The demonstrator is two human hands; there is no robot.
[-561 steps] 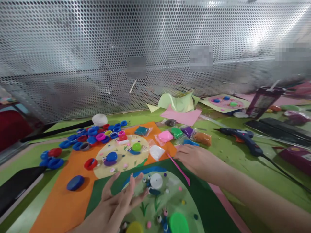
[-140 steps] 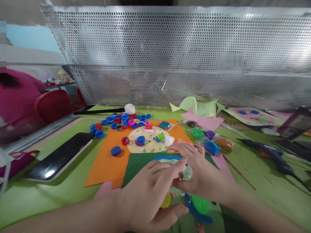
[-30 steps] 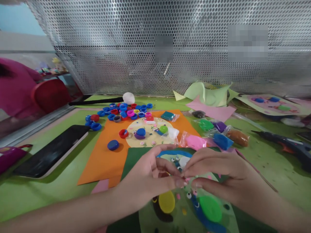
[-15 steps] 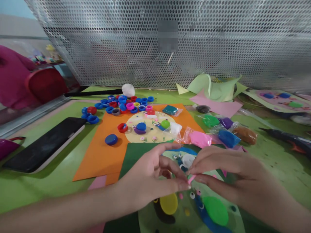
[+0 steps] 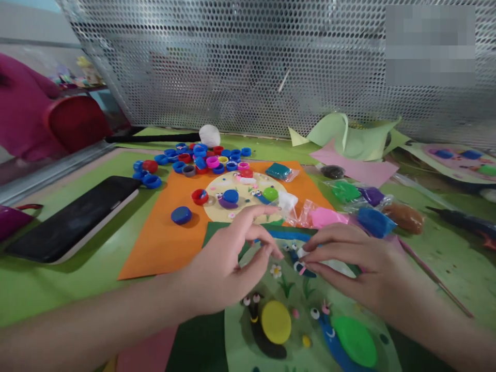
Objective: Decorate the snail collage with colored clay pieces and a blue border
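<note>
My right hand (image 5: 349,258) is closed in a pinch over a blue clay snail (image 5: 296,261) with white eyes. A small strip of pink clay (image 5: 303,270) shows at its fingertips, against the snail's body. To the left, my left hand (image 5: 236,258) hovers with loosely curled fingers apart and nothing visible between them. Below both hands lies a pale green oval (image 5: 279,289) on dark green paper (image 5: 194,330). It carries a dark brown snail with a yellow cap shell (image 5: 276,323), a blue snail with a green cap shell (image 5: 355,341) and a white flower (image 5: 276,271).
Orange paper (image 5: 155,248) with a cream oval of snails lies behind. Several bottle caps (image 5: 199,150) are heaped farther back. A phone (image 5: 73,217) rests at left. Bagged clay, including a pink packet (image 5: 329,217), a thin stick (image 5: 436,279) and a glue gun (image 5: 461,222) are at right.
My hands have moved apart; the left no longer touches the pink clay. My right hand has brought the strip to the far blue snail. The view has shifted slightly.
</note>
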